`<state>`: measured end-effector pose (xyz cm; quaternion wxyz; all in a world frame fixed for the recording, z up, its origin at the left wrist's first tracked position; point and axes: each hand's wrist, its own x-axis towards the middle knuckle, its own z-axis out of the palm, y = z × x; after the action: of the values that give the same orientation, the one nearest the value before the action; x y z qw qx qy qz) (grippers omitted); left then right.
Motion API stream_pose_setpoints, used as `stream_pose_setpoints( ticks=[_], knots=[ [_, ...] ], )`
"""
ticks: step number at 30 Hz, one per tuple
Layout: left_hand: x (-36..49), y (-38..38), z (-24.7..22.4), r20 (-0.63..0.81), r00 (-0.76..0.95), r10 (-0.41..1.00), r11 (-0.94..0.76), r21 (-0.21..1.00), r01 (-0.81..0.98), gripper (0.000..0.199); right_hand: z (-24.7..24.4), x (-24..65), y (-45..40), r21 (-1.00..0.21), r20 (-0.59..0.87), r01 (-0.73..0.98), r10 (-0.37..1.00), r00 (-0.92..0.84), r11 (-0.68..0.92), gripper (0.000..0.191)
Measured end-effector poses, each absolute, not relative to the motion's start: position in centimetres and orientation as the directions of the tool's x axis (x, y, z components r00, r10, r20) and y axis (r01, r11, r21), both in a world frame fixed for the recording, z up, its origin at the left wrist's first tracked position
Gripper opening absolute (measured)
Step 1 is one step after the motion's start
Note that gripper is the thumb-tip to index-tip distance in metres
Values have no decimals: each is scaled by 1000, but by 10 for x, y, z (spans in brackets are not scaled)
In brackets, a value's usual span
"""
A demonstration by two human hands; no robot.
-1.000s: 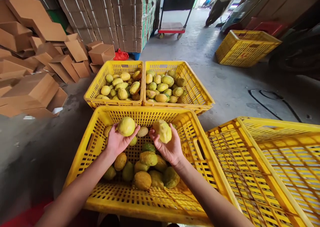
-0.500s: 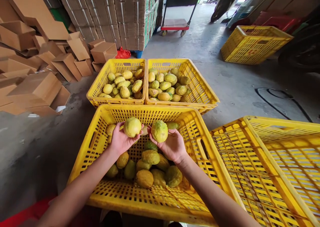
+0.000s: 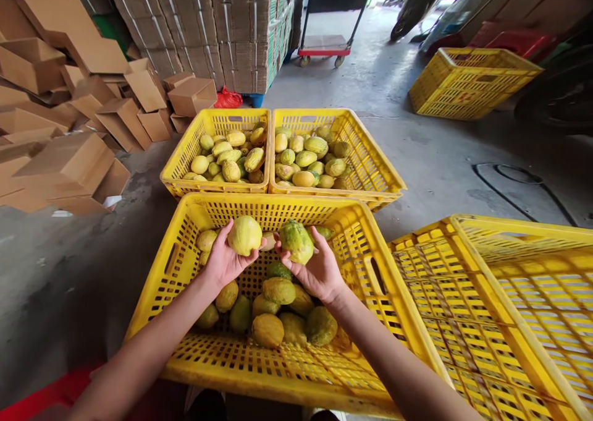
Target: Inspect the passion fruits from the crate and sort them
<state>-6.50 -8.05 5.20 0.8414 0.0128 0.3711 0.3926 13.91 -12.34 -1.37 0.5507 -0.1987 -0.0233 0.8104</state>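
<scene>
Above the near yellow crate [image 3: 222, 374], both of my hands hold fruit. My left hand [image 3: 227, 260] cups a smooth, round pale-yellow fruit [image 3: 245, 235], its fingers curled round the side and underneath. In my right hand [image 3: 319, 274] is a lumpy green-and-yellow fruit [image 3: 296, 243], gripped between thumb and fingers. Below them, several yellow and green fruits [image 3: 267, 331] lie loose on the crate's slatted bottom. I cannot tell the exact kind of fruit.
Two yellow crates of similar fruit, left [image 3: 214, 188] and right [image 3: 333, 194], stand beyond the near one. Another yellow crate [image 3: 472, 248] sits at right. Cardboard boxes [image 3: 69, 167] pile up at left. A trolley [image 3: 324, 45] and a black cable [image 3: 514, 192] are farther off.
The fruit in my right hand has turned, showing a greener side, and my right fingers have shifted round it. My left hand has turned slightly with its fruit.
</scene>
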Motion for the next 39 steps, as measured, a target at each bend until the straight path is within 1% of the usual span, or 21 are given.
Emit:
stream_pose_setpoints(
  ticks=[3,5,12,16,18,21,23,26,29,33,35,39],
  knots=[
    [-65,-81,52,-577,426,698,682,351,-642,45,-13,137,-123,-309,-270,-886,925,-267,-346,29],
    [-65,-81,51,-550,440,710,677,359,-643,45,-13,135,-123,-316,-263,-890,932,-251,-329,27],
    [-65,-80,42,-577,493,651,744,356,-565,50,-16,135,-122,-267,-323,-887,903,-285,-375,28],
    [-69,-79,31,-526,579,623,781,380,-495,52,-14,132,-125,-300,-321,-867,898,-301,-398,24],
    [-70,-79,27,-518,593,617,787,396,-473,51,-13,131,-126,-314,-316,-861,899,-303,-400,25],
    [-69,-79,26,-532,551,643,765,407,-499,47,-11,130,-126,-327,-312,-861,905,-291,-390,28],
    [-67,-79,29,-546,509,665,741,401,-538,44,-10,130,-125,-326,-303,-865,909,-287,-381,27],
    [-66,-79,35,-572,495,654,742,357,-567,42,-9,129,-126,-307,-305,-857,896,-323,-413,26],
    [-67,-80,40,-591,528,609,773,296,-561,48,-9,128,-127,-285,-332,-843,872,-359,-456,29],
    [-66,-81,40,-611,534,584,780,243,-577,52,-13,128,-129,-245,-323,-862,876,-358,-443,22],
    [-65,-81,39,-612,523,593,773,252,-582,51,-15,128,-129,-247,-322,-860,875,-362,-447,22],
    [-63,-82,38,-576,496,650,736,311,-602,46,-15,129,-129,-245,-342,-874,881,-328,-421,23]
  ],
)
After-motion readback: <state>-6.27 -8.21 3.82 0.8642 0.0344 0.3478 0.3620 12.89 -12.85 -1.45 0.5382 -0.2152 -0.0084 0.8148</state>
